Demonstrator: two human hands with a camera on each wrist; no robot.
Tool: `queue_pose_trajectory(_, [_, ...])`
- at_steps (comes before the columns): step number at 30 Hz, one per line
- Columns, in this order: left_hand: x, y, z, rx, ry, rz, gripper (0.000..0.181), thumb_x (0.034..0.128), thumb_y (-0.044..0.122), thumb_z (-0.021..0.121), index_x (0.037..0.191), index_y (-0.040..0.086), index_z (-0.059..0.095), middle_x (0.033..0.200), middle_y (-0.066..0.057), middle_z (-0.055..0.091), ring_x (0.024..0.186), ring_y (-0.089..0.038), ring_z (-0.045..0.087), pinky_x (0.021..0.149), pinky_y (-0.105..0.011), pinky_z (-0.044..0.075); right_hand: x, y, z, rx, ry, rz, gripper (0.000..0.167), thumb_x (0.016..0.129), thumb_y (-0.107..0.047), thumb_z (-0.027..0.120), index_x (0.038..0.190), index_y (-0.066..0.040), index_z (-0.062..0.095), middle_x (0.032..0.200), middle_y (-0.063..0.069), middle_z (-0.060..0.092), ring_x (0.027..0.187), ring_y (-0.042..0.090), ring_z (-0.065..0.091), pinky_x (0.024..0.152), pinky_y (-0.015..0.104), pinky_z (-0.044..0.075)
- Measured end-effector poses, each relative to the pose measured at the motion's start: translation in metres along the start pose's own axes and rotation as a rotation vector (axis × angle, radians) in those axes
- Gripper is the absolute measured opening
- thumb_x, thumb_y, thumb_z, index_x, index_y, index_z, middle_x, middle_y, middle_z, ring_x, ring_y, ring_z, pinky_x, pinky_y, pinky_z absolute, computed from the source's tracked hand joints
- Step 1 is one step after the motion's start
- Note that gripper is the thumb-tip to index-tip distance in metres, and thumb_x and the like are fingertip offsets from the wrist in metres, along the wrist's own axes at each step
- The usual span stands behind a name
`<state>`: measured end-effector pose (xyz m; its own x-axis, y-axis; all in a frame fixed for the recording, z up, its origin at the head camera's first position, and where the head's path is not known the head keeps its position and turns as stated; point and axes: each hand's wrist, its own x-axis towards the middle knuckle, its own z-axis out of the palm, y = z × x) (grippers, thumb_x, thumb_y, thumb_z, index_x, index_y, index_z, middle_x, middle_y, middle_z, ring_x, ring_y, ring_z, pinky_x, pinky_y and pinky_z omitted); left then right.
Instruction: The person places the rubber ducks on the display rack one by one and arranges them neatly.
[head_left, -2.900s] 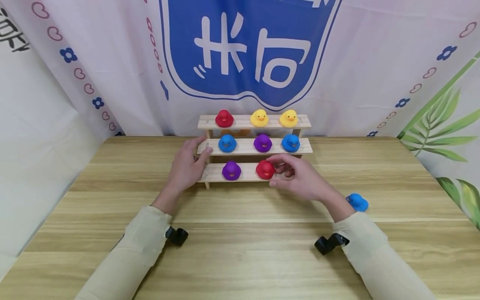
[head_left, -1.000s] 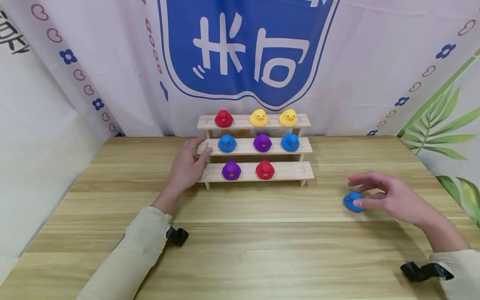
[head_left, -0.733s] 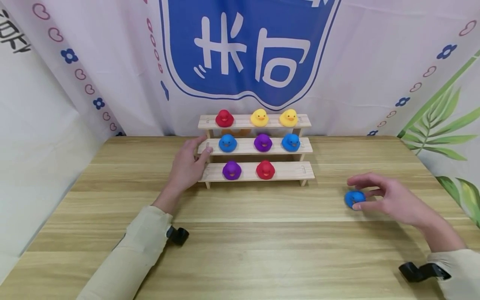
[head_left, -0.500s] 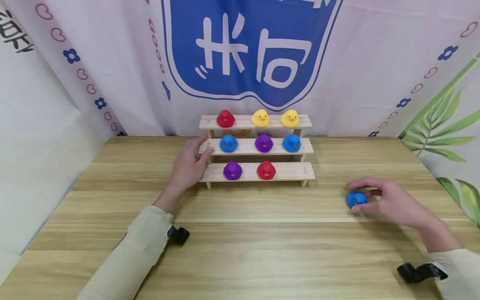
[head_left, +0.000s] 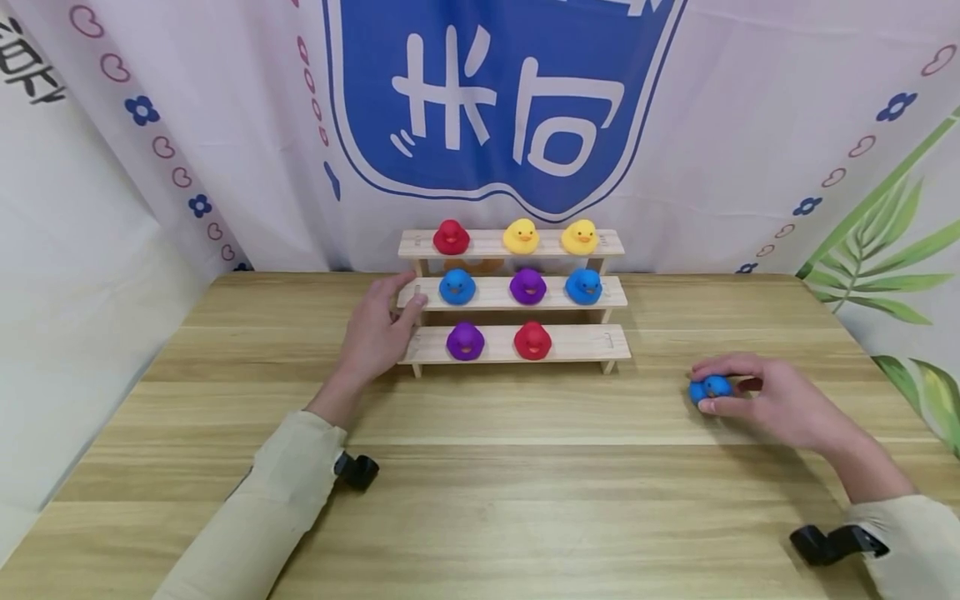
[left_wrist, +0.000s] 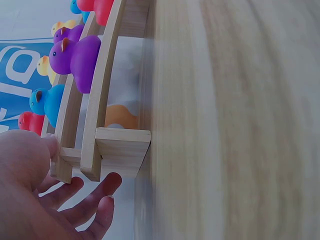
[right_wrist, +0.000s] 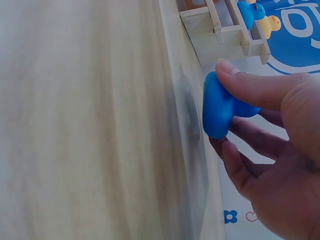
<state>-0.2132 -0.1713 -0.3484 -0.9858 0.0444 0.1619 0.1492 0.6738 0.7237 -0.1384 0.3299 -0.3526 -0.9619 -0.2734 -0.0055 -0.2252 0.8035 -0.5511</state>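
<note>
A three-step wooden display stand (head_left: 577,340) bears rubber ducks. On top sit a red duck (head_left: 451,238) and two yellow ducks, one (head_left: 521,237) in the middle. A purple duck (head_left: 528,287) stands between two blue ones on the middle step. The bottom step holds a purple duck (head_left: 466,342) and a red duck (head_left: 532,341). My left hand (head_left: 375,329) holds the stand's left end by the middle step, thumb in front; its other fingers hang loosely curled in the left wrist view. My right hand (head_left: 783,404) pinches a blue rubber duck (right_wrist: 218,107), slightly above the table.
The wood-grain table (head_left: 480,500) stretches in front of the stand and to both sides. Behind it hangs a pale curtain (head_left: 255,100) with a blue printed emblem. Something orange (left_wrist: 121,117) shows behind the stand's lower steps.
My right hand has left the red duck on the bottom step, moved right, and closed on the blue duck, raising it slightly. The left hand stays at the stand.
</note>
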Motion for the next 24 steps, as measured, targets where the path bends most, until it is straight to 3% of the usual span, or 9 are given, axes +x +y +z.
queue_pose_trajectory(10, [0.0,0.0,0.0,-0.002,-0.001,-0.006,0.056,0.1124,0.037,0.051,0.162,0.011,0.043,0.162,-0.019,0.046,0.118,-0.038,0.06,0.11,-0.057,0.05,0.009,-0.013,-0.001,0.076,0.012,0.051,0.044,0.095,-0.035,0.081,0.134,-0.016,0.069,0.132,0.013,0.072,0.102,-0.001,0.064,0.085,0.013,0.054])
queue_pose_trajectory(18, [0.0,0.0,0.001,-0.004,-0.008,-0.008,0.057,0.1126,0.037,0.05,0.162,0.011,0.042,0.165,-0.019,0.043,0.132,-0.039,0.055,0.118,-0.059,0.045,0.022,-0.035,0.009,0.192,0.09,-0.109,0.033,0.094,-0.017,0.083,0.123,-0.008,0.07,0.132,0.014,0.071,0.108,-0.012,0.061,0.095,0.001,0.047])
queue_pose_trajectory(24, [0.0,-0.001,0.001,0.005,-0.002,-0.01,0.057,0.1125,0.037,0.051,0.162,0.011,0.043,0.165,-0.018,0.043,0.137,-0.039,0.053,0.12,-0.059,0.043,0.035,-0.053,0.014,0.249,0.131,-0.137,0.033,0.098,-0.012,0.078,0.13,-0.009,0.071,0.13,0.012,0.072,0.109,-0.007,0.064,0.098,0.004,0.049])
